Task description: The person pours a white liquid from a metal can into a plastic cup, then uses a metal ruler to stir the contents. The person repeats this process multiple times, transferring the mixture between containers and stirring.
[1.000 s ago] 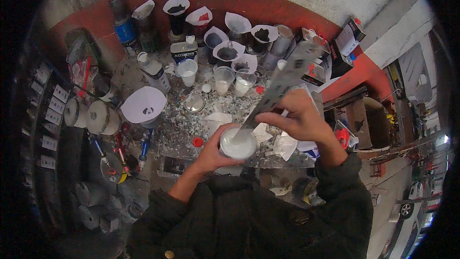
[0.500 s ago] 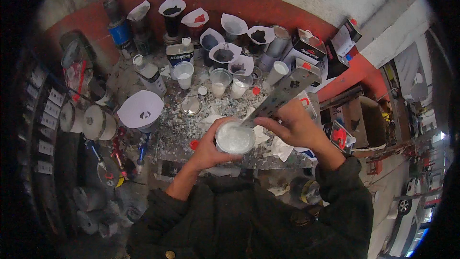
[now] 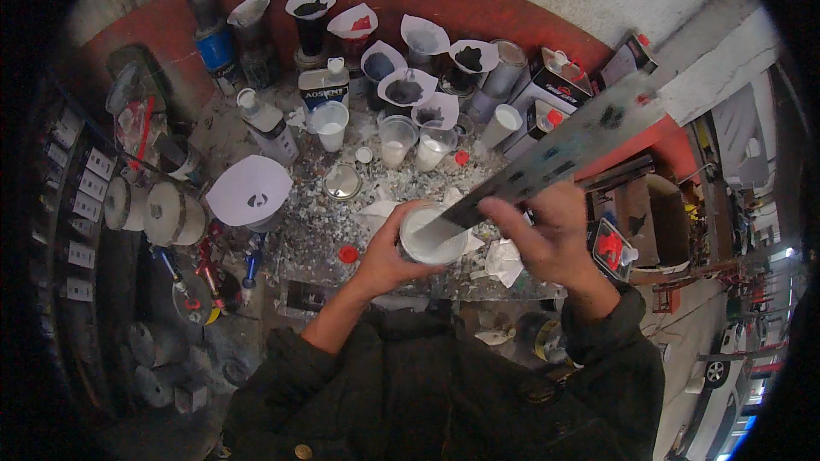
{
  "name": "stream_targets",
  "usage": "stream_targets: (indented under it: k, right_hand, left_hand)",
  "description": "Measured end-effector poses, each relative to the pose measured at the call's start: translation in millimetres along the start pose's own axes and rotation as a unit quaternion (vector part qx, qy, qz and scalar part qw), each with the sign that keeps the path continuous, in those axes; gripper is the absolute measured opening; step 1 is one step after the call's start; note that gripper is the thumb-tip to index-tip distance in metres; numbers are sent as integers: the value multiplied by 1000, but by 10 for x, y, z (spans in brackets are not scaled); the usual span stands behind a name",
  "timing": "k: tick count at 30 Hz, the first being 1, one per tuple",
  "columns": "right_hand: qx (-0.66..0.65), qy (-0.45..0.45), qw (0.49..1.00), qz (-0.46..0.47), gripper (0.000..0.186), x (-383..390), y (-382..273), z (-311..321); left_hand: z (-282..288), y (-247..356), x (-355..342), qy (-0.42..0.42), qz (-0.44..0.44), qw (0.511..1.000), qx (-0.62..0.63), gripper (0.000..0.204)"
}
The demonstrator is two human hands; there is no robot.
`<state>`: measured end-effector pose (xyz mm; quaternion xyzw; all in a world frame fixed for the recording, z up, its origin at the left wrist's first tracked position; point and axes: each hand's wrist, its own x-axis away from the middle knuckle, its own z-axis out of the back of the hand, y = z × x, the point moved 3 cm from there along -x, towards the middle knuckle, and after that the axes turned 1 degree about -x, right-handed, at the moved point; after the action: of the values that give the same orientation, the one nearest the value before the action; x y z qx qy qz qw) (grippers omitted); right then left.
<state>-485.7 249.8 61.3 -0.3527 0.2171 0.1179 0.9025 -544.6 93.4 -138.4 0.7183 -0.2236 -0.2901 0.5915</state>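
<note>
My left hand (image 3: 386, 258) is wrapped around the side of a clear plastic cup (image 3: 444, 249) holding whitish liquid. A long flat grey mixing stick (image 3: 555, 149), stained with paint, slants from inside the cup up to the right. My right hand (image 3: 551, 239) grips the stick just above the cup, its thumb on the near side; the other fingers are partly hidden and smeared by motion. Behind the cup, two similar cups (image 3: 395, 143) with pale contents stand next to a taller white-filled cup (image 3: 330, 126).
Paper-strainer-topped containers (image 3: 407, 88) line the back of the speckled bench (image 3: 312, 230). Metal cans (image 3: 559, 77) stand back right. A large paper funnel (image 3: 248, 192) is at left, above hanging spray guns (image 3: 207, 271). A red cap (image 3: 348, 253) and crumpled paper (image 3: 502, 261) lie near my hands.
The mixing stick has tilted and swung closer, now reaching farther up and right. My right hand has moved right; my left hand and the cup have shifted slightly right.
</note>
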Motion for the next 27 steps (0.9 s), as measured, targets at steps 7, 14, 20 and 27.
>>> stream_targets:
  k: [7,14,20,27]
  right_hand:
    - [22,-24,997,73,11,-199,156,105]
    - [68,-72,992,77,13,136,616,-226]
    - [30,-80,995,54,12,243,392,-347]
    - [79,20,988,134,16,27,113,-120]
  left_hand:
    - [-9,82,-49,2,10,1000,23,95]
    - [14,93,-129,13,-13,999,31,96]
    - [13,-3,-115,34,7,998,57,97]
    - [-29,-49,-113,30,3,999,38,97]
